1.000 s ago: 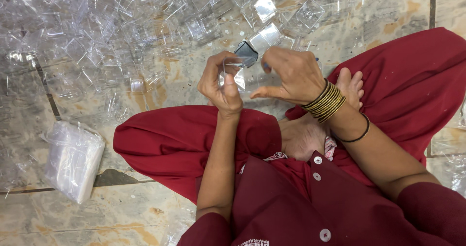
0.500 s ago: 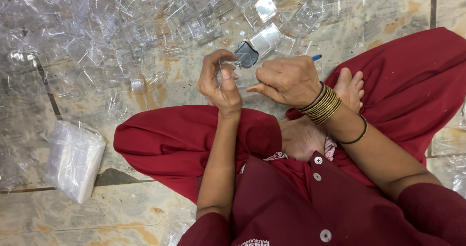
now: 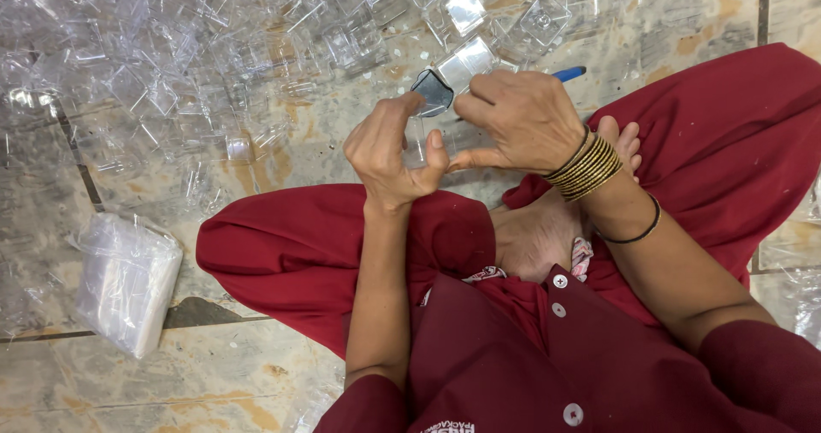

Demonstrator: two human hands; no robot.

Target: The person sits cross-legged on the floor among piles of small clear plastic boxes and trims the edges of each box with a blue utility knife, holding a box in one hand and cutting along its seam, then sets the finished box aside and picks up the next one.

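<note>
We look down from a head-worn camera at a person sitting cross-legged on a stone tile floor (image 3: 128, 399), wearing dark red clothing. Both hands meet above the lap. The left hand (image 3: 389, 155) curls its fingers and thumb around a small clear plastic box (image 3: 419, 142), pinching it upright so its open side faces the other hand. The right hand (image 3: 522, 117), with a stack of gold bangles (image 3: 590, 166) at the wrist, has its fingers bent closed around a small dark grey piece (image 3: 432, 91), held at the top of the box; the two appear to touch, though the exact contact is hard to see through the clear plastic. We judge the hands are brought close together so one can steady the box while the other works the piece against it. Beyond the hands, a large heap of clear plastic boxes (image 3: 214, 48) covers the floor within easy reach. A blue pen (image 3: 569, 73) lies just behind the right hand. A flat stack of clear plastic bags (image 3: 124, 283) rests on the floor beside the left knee.
</note>
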